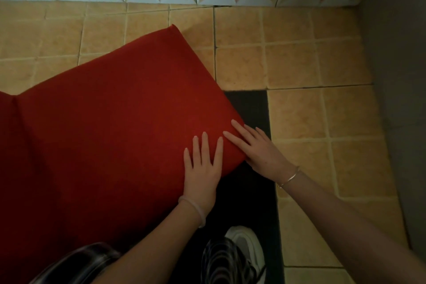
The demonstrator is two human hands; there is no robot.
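Presses left hand [202, 168] flat, fingers straight and spread, on the near right corner of the red cloth [103, 127], spread leftward over the tiled floor [299, 64]. Lays right hand [258, 148] just beside, fingers straight too, across that corner's right edge (black mat [249, 106] beneath).

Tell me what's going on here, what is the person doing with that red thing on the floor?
A person is working on a red cloth spread over a tiled floor. Both hands lie flat with straight fingers at its near right corner: the left hand presses on top, the right hand rests along the edge. That corner lies over a black mat. Nothing is gripped or lifted.
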